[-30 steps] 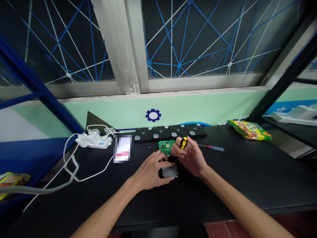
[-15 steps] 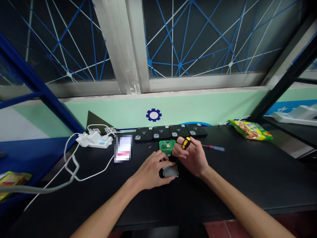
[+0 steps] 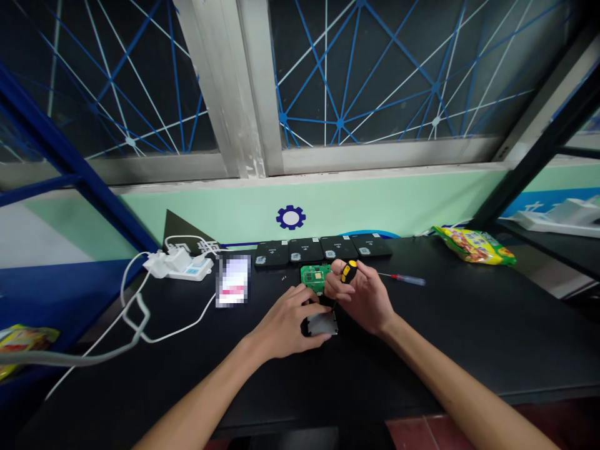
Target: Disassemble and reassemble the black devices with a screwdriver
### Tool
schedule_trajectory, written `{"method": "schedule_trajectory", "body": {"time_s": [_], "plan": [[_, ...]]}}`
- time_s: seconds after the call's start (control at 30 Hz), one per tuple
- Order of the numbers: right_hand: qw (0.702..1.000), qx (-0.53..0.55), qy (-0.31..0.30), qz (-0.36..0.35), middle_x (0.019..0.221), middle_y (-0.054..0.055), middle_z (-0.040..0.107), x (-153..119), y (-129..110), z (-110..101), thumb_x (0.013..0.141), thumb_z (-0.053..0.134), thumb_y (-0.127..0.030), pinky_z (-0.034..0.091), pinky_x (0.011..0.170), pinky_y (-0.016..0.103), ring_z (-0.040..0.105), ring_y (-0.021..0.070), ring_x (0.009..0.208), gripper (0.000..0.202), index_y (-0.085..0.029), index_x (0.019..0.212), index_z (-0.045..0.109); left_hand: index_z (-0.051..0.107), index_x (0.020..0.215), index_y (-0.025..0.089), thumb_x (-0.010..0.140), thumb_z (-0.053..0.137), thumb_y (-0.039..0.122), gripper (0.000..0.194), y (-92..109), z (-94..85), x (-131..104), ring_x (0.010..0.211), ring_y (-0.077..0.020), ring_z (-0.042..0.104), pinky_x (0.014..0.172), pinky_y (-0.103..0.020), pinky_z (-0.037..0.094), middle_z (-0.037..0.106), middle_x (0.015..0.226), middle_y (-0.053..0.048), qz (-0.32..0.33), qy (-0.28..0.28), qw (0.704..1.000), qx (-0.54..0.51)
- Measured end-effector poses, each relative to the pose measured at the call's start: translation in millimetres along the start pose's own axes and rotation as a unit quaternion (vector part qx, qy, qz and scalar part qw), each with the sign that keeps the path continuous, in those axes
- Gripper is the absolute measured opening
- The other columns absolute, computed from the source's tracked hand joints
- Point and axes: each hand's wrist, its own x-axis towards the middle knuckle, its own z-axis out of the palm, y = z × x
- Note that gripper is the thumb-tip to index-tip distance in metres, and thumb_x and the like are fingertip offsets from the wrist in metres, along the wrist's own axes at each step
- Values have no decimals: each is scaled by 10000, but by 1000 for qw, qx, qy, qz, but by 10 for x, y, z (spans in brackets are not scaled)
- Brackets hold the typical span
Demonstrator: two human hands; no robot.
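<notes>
My left hand (image 3: pixel 295 322) grips a small grey metal plate (image 3: pixel 322 324) with dark edges by its sides, fingers along the far edge and thumb along the near one. A yellow-and-black screwdriver (image 3: pixel 349 271) is held in my right hand (image 3: pixel 363 297), its handle wrapped by the fingers. The shaft points down at the far right corner of the plate, beside my left fingertips; whether the tip touches a screw cannot be made out. Just beyond both hands lies a green circuit board (image 3: pixel 314 277), partly covered by my right fingers.
Several flat black boxes (image 3: pixel 305 250) line the wall. A second screwdriver (image 3: pixel 407 279) with a clear blue handle lies to the right, near a yellow-green snack bag (image 3: pixel 475 246). Leftward are a blurred phone (image 3: pixel 233 281), tiny screws (image 3: pixel 284 277) and a white power strip (image 3: pixel 190 267) with cables.
My right hand and the screwdriver have shifted slightly left, and the handle has tilted a little. My left hand and the plate have stayed in place.
</notes>
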Motion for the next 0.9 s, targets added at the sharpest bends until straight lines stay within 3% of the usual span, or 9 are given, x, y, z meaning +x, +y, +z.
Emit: {"method": "schedule_trajectory", "body": {"time_s": [0.07, 0.23, 0.5, 0.57, 0.7, 0.9], "plan": [[1000, -12, -2, -3, 680, -46, 250, 5, 14, 0, 1024, 591, -513, 343, 681, 314, 194, 171, 617, 336, -216, 867, 603, 770, 1256, 272, 854, 862, 373, 425, 5, -6, 2, 1088, -289, 634, 977, -470, 521, 684, 1149, -83, -3, 0, 1000, 0], [998, -60, -11, -7, 681, -13, 352, 11, 34, -13, 1077, 467, -629, 354, 701, 326, 259, 183, 646, 535, -207, 783, 614, 766, 1270, 282, 848, 870, 381, 446, 8, -11, -2, 1121, -293, 637, 991, -476, 512, 689, 1166, -80, -12, -4, 1000, 1], [997, -70, -17, 2, 670, -32, 255, 8, 23, -6, 1058, 413, -716, 374, 706, 339, 239, 181, 630, 633, -202, 773, 647, 766, 1267, 269, 857, 862, 380, 436, 9, -8, 0, 1110, -289, 637, 991, -483, 510, 681, 1163, -85, -13, -8, 1000, 1], [998, -61, -13, 5, 686, -36, 250, 6, 29, -13, 1042, 466, -707, 388, 711, 341, 248, 180, 628, 573, -207, 830, 650, 765, 1264, 278, 856, 863, 387, 433, 9, -11, 0, 1106, -290, 635, 989, -483, 510, 680, 1162, -82, -12, -6, 1000, 1], [999, -32, 5, -3, 699, -47, 270, 4, 42, -23, 1007, 660, -528, 383, 692, 314, 238, 169, 617, 306, -231, 949, 622, 754, 1272, 284, 857, 862, 388, 441, 5, -20, 1, 1098, -291, 638, 965, -468, 510, 685, 1172, -78, -10, -9, 1000, 0], [999, -46, 3, -18, 745, -8, 392, 11, 24, 6, 1060, 565, -532, 388, 708, 320, 305, 173, 650, 386, -210, 853, 616, 755, 1234, 283, 840, 868, 388, 423, 22, -49, 9, 1106, -296, 609, 971, -467, 486, 681, 1161, -70, -16, -9, 1000, 2]]}}
